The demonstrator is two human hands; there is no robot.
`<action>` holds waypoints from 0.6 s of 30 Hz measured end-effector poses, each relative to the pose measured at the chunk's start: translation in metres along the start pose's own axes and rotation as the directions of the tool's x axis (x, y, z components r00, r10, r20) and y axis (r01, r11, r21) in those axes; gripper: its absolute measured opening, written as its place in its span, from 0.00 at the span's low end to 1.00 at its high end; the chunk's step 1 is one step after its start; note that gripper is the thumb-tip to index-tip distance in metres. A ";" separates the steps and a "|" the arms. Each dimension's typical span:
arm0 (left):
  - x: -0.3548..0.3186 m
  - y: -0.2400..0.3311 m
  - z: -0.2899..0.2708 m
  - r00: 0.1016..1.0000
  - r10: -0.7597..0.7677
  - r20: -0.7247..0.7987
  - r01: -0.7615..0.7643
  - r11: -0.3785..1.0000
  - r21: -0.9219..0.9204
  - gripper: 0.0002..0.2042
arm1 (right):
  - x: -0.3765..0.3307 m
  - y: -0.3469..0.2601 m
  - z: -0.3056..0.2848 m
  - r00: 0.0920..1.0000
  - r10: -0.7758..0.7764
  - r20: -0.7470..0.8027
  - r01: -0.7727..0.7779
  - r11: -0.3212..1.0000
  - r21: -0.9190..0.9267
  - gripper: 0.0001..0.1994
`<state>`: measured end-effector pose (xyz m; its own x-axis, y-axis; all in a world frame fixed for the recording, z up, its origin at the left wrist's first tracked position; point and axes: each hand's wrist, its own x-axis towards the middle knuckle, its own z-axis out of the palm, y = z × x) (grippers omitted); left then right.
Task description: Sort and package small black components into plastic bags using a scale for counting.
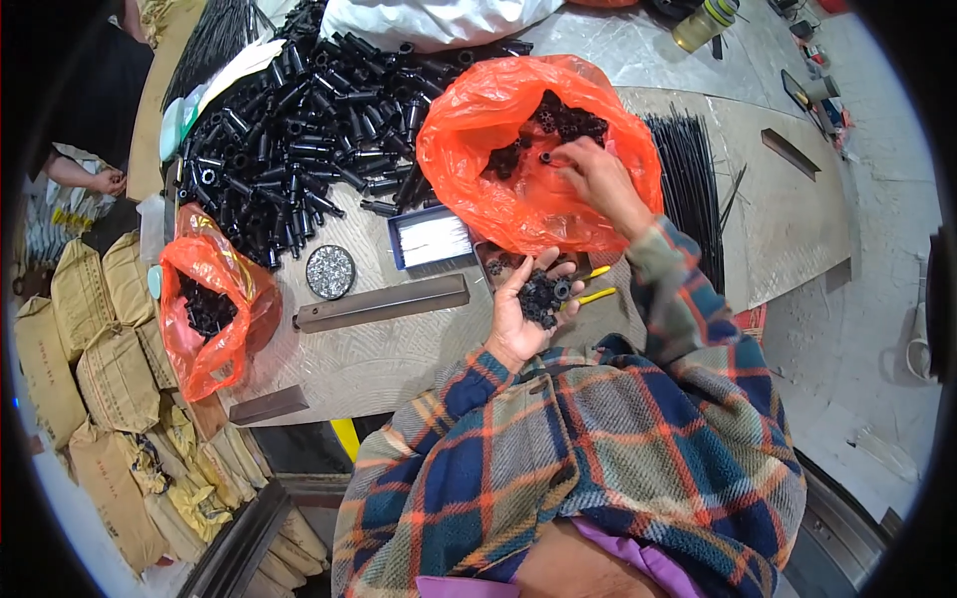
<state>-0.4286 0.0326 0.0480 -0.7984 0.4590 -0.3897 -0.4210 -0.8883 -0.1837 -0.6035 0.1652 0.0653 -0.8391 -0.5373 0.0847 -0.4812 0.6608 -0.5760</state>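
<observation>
My left hand (518, 324) is cupped palm up in front of me, holding a heap of small round black plastic parts (541, 297). My right hand (600, 181) reaches into a large orange plastic bag (454, 164), fingers bent. A small black plastic part (545, 157) shows at its fingertips. More black parts (570, 120) lie deeper in the bag, toward its far side. Yellow-handled pliers (596, 296) lie just right of my left hand, partly hidden by it.
A big pile of black tubular parts (299, 140) covers the table's far left. Nearer are a smaller orange bag (254, 289), a blue box of white sticks (434, 239), a round tin (330, 272) and a metal bar (384, 304). Thin black rods (688, 179) lie right. Another person's hand (108, 181) shows left.
</observation>
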 end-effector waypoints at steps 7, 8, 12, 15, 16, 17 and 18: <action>-0.001 -0.003 0.003 0.999 -0.035 -0.019 0.036 0.999 0.014 0.18 | 0.011 0.022 0.029 0.998 -0.016 0.065 0.038 0.934 -0.357 0.16; -0.002 -0.001 0.001 0.999 -0.037 -0.017 0.038 0.999 0.013 0.18 | 0.009 0.019 0.034 0.997 0.023 0.076 0.004 0.941 -0.339 0.18; -0.001 -0.003 0.004 0.997 -0.068 -0.022 0.068 0.998 0.006 0.19 | 0.006 0.025 0.039 0.995 -0.096 0.024 0.098 0.978 -0.184 0.18; 0.000 -0.003 0.003 0.997 -0.077 0.003 0.077 0.997 -0.008 0.19 | 0.012 0.031 0.045 0.997 -0.061 0.042 0.065 0.992 -0.111 0.17; 0.001 -0.004 0.004 0.997 -0.081 0.001 0.081 0.997 -0.004 0.19 | 0.012 0.035 0.045 0.999 -0.034 0.025 0.036 0.996 -0.086 0.16; 0.001 -0.004 0.004 0.997 -0.074 -0.009 0.074 0.997 -0.004 0.19 | 0.013 0.031 0.042 1.000 -0.009 0.011 0.009 0.998 -0.060 0.16; 0.001 -0.005 0.005 0.998 -0.068 -0.019 0.068 0.998 -0.004 0.19 | 0.012 0.027 0.039 1.000 -0.007 0.010 0.007 0.998 -0.060 0.16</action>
<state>-0.4294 0.0373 0.0528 -0.7597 0.5177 -0.3934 -0.4725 -0.8552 -0.2131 -0.6165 0.1559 0.0188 -0.8333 -0.5469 0.0806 -0.5018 0.6870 -0.5256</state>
